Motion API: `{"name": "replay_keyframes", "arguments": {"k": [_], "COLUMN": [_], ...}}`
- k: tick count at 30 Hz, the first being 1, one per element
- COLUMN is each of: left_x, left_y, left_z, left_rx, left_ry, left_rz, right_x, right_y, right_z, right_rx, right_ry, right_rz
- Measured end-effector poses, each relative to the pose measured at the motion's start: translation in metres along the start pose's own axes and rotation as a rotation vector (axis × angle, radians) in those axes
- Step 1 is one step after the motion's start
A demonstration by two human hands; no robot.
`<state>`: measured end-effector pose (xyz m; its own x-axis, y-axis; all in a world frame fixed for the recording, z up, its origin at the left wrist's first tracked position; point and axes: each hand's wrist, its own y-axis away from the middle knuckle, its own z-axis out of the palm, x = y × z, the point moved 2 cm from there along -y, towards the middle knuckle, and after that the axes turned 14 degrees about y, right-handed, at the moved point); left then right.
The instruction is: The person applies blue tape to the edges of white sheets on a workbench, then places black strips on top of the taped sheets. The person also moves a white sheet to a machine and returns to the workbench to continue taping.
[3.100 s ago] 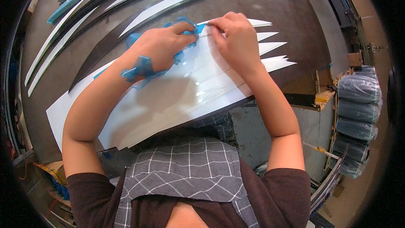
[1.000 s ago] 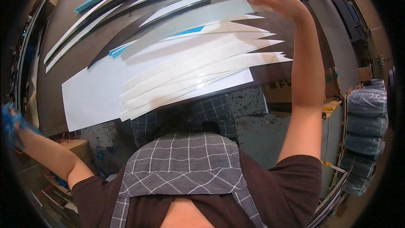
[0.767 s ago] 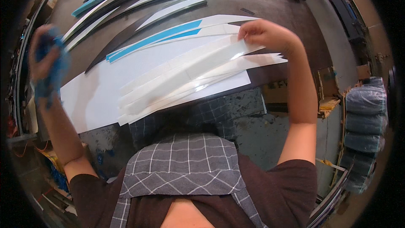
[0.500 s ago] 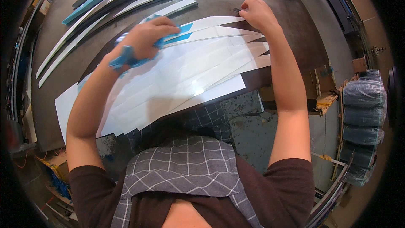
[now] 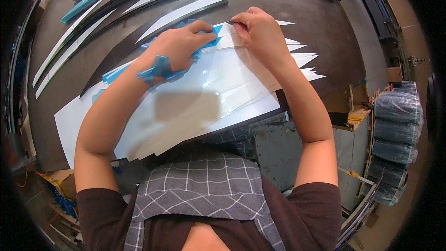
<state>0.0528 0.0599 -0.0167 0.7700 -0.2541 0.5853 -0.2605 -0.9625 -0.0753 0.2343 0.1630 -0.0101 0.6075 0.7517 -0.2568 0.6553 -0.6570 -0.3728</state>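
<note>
A closed pinch, a half-curl, white strips (image 5: 227,90) below.
The right hand (image 5: 260,35) pinches a small dark piece (image 5: 230,22); the left hand (image 5: 174,46) bends at a blue strip (image 5: 214,41), grip unclear. White strips lie along the table's (image 5: 325,28) near edge, curved strips (image 5: 181,11) toward its far left corner.

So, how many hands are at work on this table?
2: the left hand, with blue film pieces on its wrist, at the white strips; the right hand, farther right, near their upper edge.
</note>
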Motion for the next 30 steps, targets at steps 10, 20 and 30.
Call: {"name": "replay_keyframes", "arguments": {"k": [10,20,30], "left_x": [0.008,0.009,0.012], "left_y": [0.0,0.0,-0.001], "left_z": [0.003,0.006,0.007], "left_rx": [0.001,0.04,0.029], "left_ry": [-0.012,-0.09,-0.067], "left_rz": [0.008,0.072,0.035], "right_x": [-0.014,-0.018,-0.007], "right_y": [0.011,0.013,0.012], "right_z": [0.007,0.005,0.005], "right_rx": [0.057,0.139,0.135], "right_ry": [0.159,0.199,0.335], "right_rz": [-0.106,-0.168,-0.145]}}
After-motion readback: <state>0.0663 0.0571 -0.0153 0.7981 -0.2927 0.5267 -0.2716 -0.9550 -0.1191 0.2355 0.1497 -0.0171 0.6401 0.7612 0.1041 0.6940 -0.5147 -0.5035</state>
